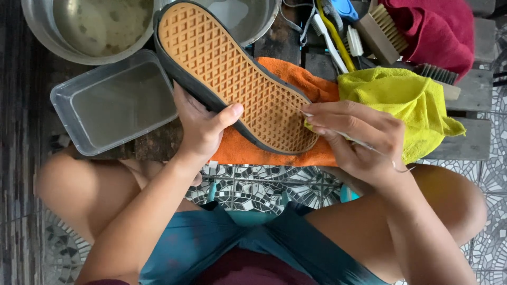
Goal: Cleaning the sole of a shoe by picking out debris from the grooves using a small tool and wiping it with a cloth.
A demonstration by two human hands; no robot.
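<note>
A dark canvas shoe with a tan waffle rubber sole [232, 79] lay sole-up over the orange cloth [296, 79] at the wooden desk [475, 142] edge. The left hand [200, 126] gripped its side rim; the right hand [359, 137] pinched a thin metal pick [369, 148] at the heel edge, close against the yellow cloth [406, 100].

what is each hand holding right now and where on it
The left hand grips the shoe by its side edge, sole up. The right hand pinches a thin metal pick along its shaft.

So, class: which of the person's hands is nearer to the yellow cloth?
The right. The right hand lies against the yellow cloth, while the left hand grips the shoe across from it.
</note>
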